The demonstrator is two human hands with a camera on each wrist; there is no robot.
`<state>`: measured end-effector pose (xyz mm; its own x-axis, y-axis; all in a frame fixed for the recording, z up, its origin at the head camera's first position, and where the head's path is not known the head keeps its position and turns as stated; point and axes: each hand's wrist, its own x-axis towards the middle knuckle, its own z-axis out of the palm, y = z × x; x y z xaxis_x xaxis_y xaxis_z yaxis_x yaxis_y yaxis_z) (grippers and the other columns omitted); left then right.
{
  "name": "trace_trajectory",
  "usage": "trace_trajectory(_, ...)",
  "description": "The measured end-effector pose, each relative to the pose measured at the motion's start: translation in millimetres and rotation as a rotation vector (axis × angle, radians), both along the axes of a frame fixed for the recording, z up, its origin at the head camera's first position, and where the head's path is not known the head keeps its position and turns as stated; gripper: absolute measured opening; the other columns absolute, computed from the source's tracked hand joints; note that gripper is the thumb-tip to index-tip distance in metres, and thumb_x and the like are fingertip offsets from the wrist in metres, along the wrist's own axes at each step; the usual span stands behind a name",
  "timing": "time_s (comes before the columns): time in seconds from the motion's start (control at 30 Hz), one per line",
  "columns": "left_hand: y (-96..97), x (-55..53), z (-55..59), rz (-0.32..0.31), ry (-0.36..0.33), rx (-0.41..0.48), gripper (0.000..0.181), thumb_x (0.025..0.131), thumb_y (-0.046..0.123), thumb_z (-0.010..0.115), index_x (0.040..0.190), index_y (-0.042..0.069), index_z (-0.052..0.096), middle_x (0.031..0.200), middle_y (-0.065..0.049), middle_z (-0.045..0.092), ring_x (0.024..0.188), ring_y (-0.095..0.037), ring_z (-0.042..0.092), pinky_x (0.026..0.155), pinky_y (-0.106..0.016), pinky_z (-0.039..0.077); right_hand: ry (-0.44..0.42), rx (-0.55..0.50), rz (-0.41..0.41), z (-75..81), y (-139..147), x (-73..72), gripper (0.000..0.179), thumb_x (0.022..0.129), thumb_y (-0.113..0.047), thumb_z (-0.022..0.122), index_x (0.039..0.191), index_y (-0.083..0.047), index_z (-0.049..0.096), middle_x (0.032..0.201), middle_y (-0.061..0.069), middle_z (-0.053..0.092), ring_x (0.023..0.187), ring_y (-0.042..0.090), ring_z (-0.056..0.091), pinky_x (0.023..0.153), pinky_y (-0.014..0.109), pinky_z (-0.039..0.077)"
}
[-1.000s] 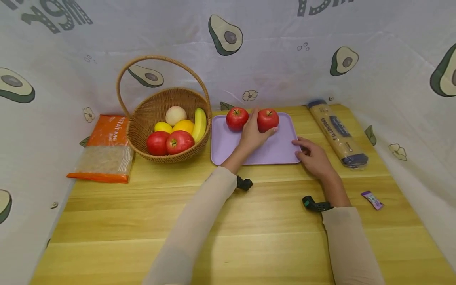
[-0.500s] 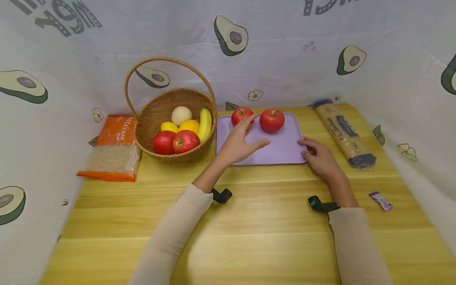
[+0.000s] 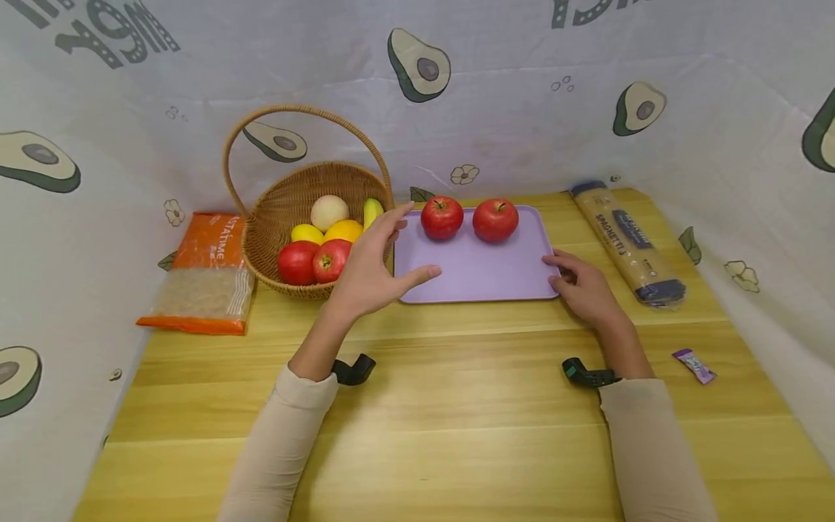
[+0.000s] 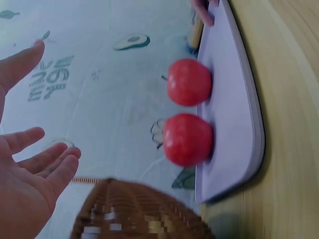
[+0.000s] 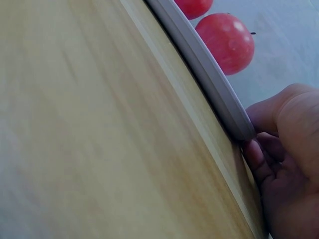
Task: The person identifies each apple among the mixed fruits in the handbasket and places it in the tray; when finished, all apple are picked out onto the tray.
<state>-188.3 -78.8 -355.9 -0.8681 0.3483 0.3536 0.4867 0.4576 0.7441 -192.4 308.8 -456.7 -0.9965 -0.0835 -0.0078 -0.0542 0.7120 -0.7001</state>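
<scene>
Tray [image 3: 483,272] (apples [image 3: 496,220] aboard) on wooden table [image 3: 457,406], patterned cloth [image 3: 509,109] behind.

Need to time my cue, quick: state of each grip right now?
Left grip: open, holding nothing.
Right grip: closed, pinching the lilac tray at its right edge.

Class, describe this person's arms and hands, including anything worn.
The left sleeve and right sleeve are long, plain and beige. A black device shows at each wrist, the right one with a green patch. The left hand and right hand are ungloved.
</scene>
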Motion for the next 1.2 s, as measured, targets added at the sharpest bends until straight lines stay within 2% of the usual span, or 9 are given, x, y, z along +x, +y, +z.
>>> trace_trajectory(0.1,-16.8,0.2,-0.2,0.042,0.032,-0.035,0.092,0.078,0.049,0.088,0.155,0.022,0.045,0.154,0.000,0.051,0.134,-0.019,0.052,0.112,-0.040,0.048,0.005,0.006,0.002,1.7,0,0.8,0.043,0.105,-0.012,0.055,0.147,-0.002,0.055,0.162,0.020,0.039,0.107,0.028,0.054,0.081,0.015,0.039)
trace_trajectory(0.27,-44.5,0.1,3.3,0.127,0.068,-0.114,0.090,0.076,0.053,0.087,0.153,0.027,0.048,0.154,0.004,0.051,0.141,-0.020,0.047,0.115,-0.051,0.041,0.015,0.007,-0.003,0.5,0,2.1,0.043,0.104,-0.012,0.055,0.146,-0.001,0.056,0.162,0.020,0.040,0.106,0.028,0.055,0.081,0.014,0.039)
trace_trajectory(0.4,-63.9,2.3,5.4,0.199,0.032,-0.147,0.086,0.075,0.056,0.086,0.150,0.034,0.050,0.152,0.008,0.052,0.141,-0.021,0.044,0.111,-0.056,0.043,0.017,0.003,-0.003,-0.9,1,2.7,0.043,0.104,-0.012,0.055,0.146,-0.001,0.056,0.162,0.021,0.040,0.106,0.029,0.056,0.080,0.014,0.039)
trace_trajectory(0.57,-78.8,2.7,5.5,0.261,-0.049,-0.184,0.084,0.075,0.059,0.085,0.148,0.033,0.053,0.152,0.002,0.053,0.139,-0.031,0.042,0.108,-0.065,0.039,0.022,0.009,-0.007,-1.4,4,2.1,0.043,0.105,-0.013,0.055,0.146,-0.002,0.056,0.162,0.020,0.040,0.109,0.029,0.056,0.082,0.014,0.039)
trace_trajectory(0.8,-92.2,1.6,5.1,0.291,-0.108,-0.248,0.082,0.079,0.064,0.078,0.149,0.029,0.053,0.157,-0.007,0.047,0.140,-0.037,0.041,0.107,-0.069,0.037,0.024,0.013,-0.004,-2.4,3,1.7,0.043,0.104,-0.012,0.056,0.146,-0.002,0.056,0.161,0.020,0.041,0.108,0.029,0.056,0.083,0.015,0.039)
trace_trajectory(1.1,-104.4,2.3,4.7,0.307,-0.162,-0.291,0.086,0.080,0.070,0.073,0.151,0.025,0.050,0.157,-0.008,0.047,0.132,-0.037,0.044,0.101,-0.065,0.045,-0.006,0.021,-0.001,-1.9,-1,0.4,0.043,0.106,-0.015,0.054,0.148,-0.004,0.055,0.164,0.019,0.038,0.108,0.030,0.054,0.087,0.023,0.039)
trace_trajectory(1.2,-105.2,1.8,4.6,0.305,-0.180,-0.299,0.087,0.081,0.071,0.072,0.152,0.025,0.049,0.155,-0.009,0.048,0.130,-0.036,0.045,0.102,-0.064,0.044,-0.003,0.024,-0.001,0.4,0,0.9,0.043,0.105,-0.014,0.054,0.147,-0.004,0.055,0.163,0.019,0.038,0.107,0.029,0.054,0.087,0.024,0.040)
